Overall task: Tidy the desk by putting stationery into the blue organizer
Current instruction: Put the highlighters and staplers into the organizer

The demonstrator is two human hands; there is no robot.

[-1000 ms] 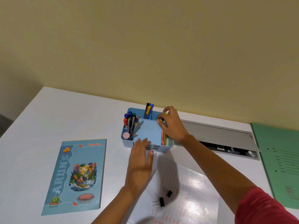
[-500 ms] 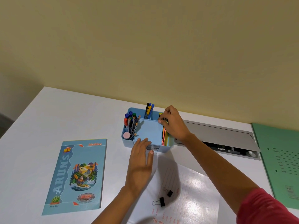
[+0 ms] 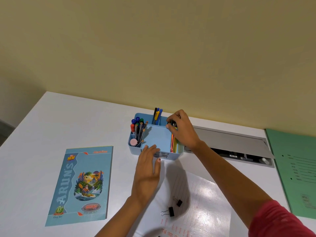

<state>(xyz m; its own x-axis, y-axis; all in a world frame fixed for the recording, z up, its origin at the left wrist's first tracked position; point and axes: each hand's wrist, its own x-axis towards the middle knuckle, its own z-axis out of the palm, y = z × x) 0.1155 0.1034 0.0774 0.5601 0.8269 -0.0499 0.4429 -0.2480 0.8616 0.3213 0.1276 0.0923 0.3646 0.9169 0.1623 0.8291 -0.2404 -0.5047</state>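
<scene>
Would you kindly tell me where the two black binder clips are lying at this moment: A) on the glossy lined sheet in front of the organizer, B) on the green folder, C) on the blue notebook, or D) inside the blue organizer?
A: both binder clips lie on the glossy sheet, on the near side of the blue organizer and outside it.

Left hand point(image 3: 147, 173) lies flat, straight fingers touching the organizer's point(image 3: 157, 135) front. Right hand point(image 3: 183, 132) curls over its right slot, pinching some dark thing point(image 3: 173, 124), can't tell what. Two clips point(image 3: 171, 211) sit on a sheet point(image 3: 210, 202) nearby, notebook point(image 3: 82, 183) off left.
</scene>
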